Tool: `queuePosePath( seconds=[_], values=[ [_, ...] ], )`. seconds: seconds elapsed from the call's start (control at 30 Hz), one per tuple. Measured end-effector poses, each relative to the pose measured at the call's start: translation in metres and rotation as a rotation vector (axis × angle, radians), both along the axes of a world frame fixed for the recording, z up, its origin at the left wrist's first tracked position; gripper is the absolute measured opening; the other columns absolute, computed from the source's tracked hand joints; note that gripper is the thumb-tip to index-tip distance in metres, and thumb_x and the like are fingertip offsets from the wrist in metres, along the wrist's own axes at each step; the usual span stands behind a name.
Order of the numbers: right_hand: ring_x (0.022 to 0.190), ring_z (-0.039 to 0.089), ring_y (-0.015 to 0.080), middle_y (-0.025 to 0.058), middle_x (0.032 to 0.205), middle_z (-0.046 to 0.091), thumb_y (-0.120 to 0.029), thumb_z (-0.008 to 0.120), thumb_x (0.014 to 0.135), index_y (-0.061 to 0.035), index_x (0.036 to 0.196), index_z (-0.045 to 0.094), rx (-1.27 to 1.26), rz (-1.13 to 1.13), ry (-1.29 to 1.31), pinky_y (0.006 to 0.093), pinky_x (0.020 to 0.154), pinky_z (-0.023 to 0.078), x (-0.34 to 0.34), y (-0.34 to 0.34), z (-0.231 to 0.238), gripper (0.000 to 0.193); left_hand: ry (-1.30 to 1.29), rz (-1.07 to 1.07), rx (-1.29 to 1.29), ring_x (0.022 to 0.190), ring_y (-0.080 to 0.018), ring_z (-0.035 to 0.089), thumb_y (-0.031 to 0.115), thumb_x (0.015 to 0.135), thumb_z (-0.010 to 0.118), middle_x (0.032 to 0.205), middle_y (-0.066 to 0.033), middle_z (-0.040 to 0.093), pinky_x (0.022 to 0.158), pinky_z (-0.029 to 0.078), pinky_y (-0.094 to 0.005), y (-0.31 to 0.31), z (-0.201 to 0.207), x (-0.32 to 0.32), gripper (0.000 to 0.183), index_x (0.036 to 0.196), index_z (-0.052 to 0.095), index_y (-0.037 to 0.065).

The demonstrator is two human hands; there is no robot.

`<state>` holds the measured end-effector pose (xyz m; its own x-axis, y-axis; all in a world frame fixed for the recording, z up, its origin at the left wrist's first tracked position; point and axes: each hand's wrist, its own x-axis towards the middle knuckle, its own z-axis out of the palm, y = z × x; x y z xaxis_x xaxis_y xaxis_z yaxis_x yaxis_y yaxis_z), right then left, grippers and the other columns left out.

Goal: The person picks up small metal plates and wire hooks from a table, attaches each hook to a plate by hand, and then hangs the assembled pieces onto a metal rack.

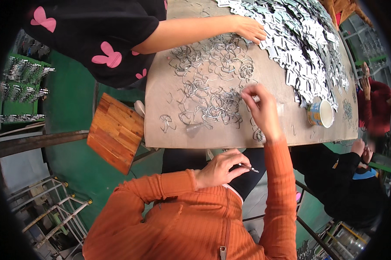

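My left hand (225, 168) is in front of my body, below the table's near edge. Its thumb and fingers are closed on a small dark metal piece (255, 170) that sticks out to the right. Over the table, my right hand (263, 109) is at the right side of a loose heap of bent wire hooks (213, 102). Thumb and fingertips curl together there; what they hold, if anything, is too small to make out. Under that wrist lies a smaller cluster of wire hooks (259, 135).
A large pile of flat silvery metal pieces (291, 47) covers the table's (169, 136) far right, with a co-worker's hand (250, 29) at its edge. A paper tub (320, 114) stands near the right. Left are a wooden stool (115, 132) and a clear plastic piece (195, 129).
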<state>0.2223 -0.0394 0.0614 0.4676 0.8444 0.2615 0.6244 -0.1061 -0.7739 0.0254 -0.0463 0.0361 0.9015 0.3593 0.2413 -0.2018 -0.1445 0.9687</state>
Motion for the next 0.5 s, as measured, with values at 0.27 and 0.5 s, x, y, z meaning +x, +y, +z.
queuePosePath(
  seconds=[0.27,0.5],
  values=[
    [0.073,0.063,0.0287,0.0082,0.081,0.060,-0.006,0.063,0.073,-0.0104,0.083,0.064,-0.217,0.403,-0.431,0.0387,0.063,0.051,0.052,0.118,-0.030,0.010,0.052,0.003,-0.021,0.083,-0.0240,0.065,0.000,0.078,0.071,0.088,-0.0079,0.065,0.072,0.054,-0.0336,0.002,-0.001,-0.016,0.018,0.093,0.062,0.004],
    [0.076,0.064,0.0300,0.0080,0.084,0.060,-0.007,0.059,0.080,-0.0082,0.084,0.059,-0.249,0.372,-0.694,0.0396,0.067,0.052,0.039,0.107,-0.026,0.004,0.046,0.025,0.000,0.081,-0.0253,0.065,0.001,0.080,0.070,0.088,-0.0087,0.065,0.071,0.054,-0.0340,0.004,-0.001,-0.020,0.017,0.095,0.062,0.003]
  ],
)
